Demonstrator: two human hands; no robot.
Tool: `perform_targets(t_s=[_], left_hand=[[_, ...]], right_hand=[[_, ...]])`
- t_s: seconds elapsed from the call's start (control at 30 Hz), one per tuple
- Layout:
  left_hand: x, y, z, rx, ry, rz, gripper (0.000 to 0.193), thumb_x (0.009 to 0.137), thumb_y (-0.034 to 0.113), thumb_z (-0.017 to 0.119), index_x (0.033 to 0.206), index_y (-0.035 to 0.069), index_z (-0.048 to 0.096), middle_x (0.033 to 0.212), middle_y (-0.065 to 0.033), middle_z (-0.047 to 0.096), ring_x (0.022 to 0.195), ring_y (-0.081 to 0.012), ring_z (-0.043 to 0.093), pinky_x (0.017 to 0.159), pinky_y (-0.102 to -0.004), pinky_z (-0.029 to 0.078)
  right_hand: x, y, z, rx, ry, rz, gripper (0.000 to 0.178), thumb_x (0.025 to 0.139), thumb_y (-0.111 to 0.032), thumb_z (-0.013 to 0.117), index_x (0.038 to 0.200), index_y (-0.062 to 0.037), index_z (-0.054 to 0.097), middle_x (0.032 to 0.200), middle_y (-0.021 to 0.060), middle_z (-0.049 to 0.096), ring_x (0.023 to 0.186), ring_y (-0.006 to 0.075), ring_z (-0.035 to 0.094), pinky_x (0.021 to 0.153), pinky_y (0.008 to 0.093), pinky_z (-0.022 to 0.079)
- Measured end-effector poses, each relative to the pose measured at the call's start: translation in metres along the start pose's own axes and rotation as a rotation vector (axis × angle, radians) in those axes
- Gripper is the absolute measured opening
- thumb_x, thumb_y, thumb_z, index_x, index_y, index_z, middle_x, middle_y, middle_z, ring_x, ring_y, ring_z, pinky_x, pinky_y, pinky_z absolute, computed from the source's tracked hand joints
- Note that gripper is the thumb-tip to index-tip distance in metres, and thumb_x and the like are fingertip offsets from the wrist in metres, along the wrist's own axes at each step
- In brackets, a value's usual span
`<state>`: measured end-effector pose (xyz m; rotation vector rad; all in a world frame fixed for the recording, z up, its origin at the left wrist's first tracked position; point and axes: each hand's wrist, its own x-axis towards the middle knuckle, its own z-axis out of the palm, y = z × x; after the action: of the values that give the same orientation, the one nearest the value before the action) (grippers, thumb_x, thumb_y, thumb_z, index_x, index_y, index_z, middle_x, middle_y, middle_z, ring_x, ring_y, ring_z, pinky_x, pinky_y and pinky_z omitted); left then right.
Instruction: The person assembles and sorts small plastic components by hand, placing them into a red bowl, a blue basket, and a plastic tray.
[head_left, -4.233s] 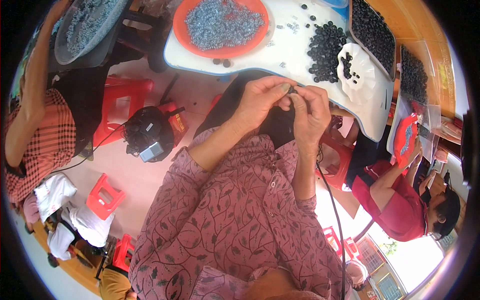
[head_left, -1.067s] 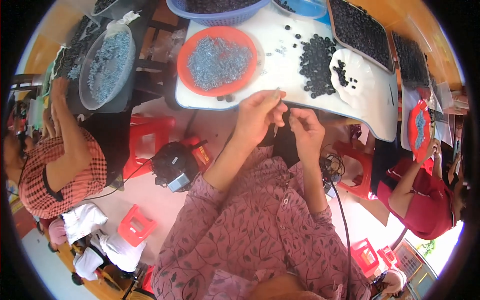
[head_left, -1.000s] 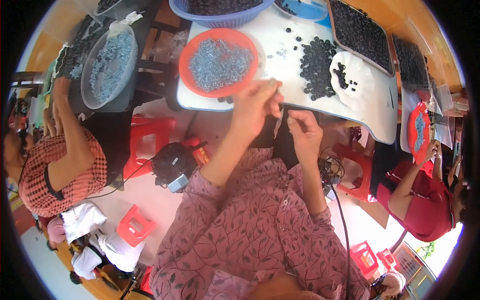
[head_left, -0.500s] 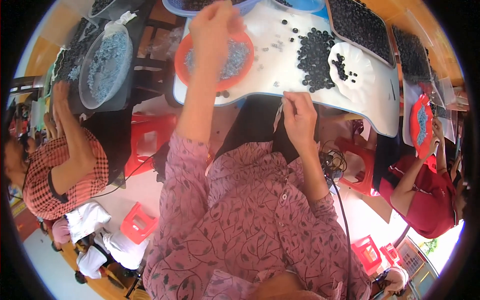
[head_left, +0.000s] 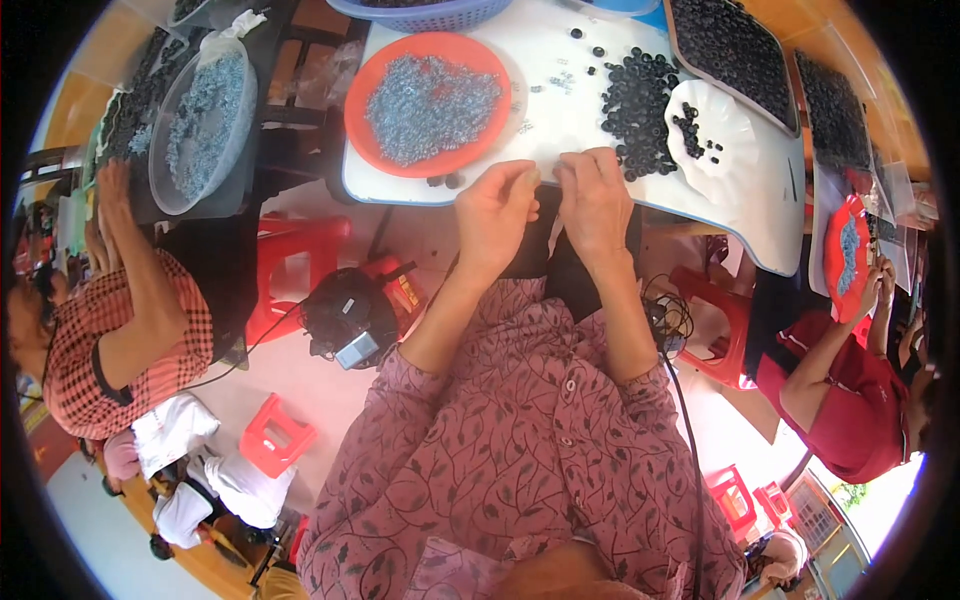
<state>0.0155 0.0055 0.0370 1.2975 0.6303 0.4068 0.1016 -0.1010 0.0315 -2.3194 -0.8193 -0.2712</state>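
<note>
My left hand and my right hand are close together at the near edge of the white table, fingertips pinched and a small gap between them. Whatever sits in either pinch is too small or hidden to make out. Beyond my left hand lies an orange-red plate heaped with small silvery pieces that look like springs. To the right of my right hand is a spread of small black round parts. Beside them a white scalloped dish holds several smaller black pieces.
A blue basket stands at the far edge, and a tray full of black parts at the far right. Loose springs dot the table. A red stool is below left. Co-workers sit at both sides.
My left hand has come back from above the orange-red plate, down and right, to beside my right hand. My right hand has shifted slightly upward. The silvery pieces are now uncovered.
</note>
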Motion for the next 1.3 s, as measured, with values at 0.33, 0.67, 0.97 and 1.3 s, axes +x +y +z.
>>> perform_targets(t_s=[0.33,0.67,0.97,1.3], left_hand=[[0.014,-0.017,0.010,0.156,-0.086,0.092,0.018,0.092,0.007,0.062,0.107,-0.002,0.066,0.091,-0.0083,0.067,0.067,-0.0118,0.065,0.058,-0.0257,0.055],[0.016,-0.012,0.013,-0.143,-0.297,0.007,0.026,0.093,0.003,0.059,0.118,-0.002,0.063,0.100,-0.0089,0.066,0.079,-0.0126,0.065,0.068,-0.0253,0.057],[0.012,-0.012,0.014,-0.215,-0.317,0.038,0.019,0.092,0.005,0.062,0.109,-0.003,0.066,0.091,-0.0055,0.066,0.075,-0.0088,0.062,0.066,-0.0222,0.054],[0.010,-0.017,0.017,-0.252,-0.267,0.019,0.016,0.092,0.007,0.064,0.105,-0.002,0.067,0.086,-0.0032,0.067,0.072,-0.0072,0.061,0.065,-0.0217,0.053]], right_hand=[[-0.003,0.003,-0.002,0.093,0.037,0.040,0.011,0.084,-0.009,0.069,0.092,-0.0046,0.063,0.091,0.0105,0.059,0.073,0.0279,0.064,0.063,0.0364,0.051],[-0.003,0.009,-0.015,0.802,-0.076,0.434,0.014,0.090,-0.012,0.069,0.092,0.0012,0.066,0.080,0.0023,0.063,0.066,0.0082,0.056,0.060,0.0228,0.046],[-0.011,0.012,-0.026,1.084,-0.193,0.580,0.019,0.094,-0.020,0.064,0.095,-0.0012,0.068,0.077,-0.0027,0.062,0.063,0.0031,0.050,0.055,0.0185,0.038],[-0.014,0.008,-0.030,1.093,-0.253,0.588,0.019,0.096,-0.020,0.062,0.096,-0.0017,0.066,0.077,-0.0027,0.062,0.065,0.0028,0.051,0.058,0.0184,0.038]])
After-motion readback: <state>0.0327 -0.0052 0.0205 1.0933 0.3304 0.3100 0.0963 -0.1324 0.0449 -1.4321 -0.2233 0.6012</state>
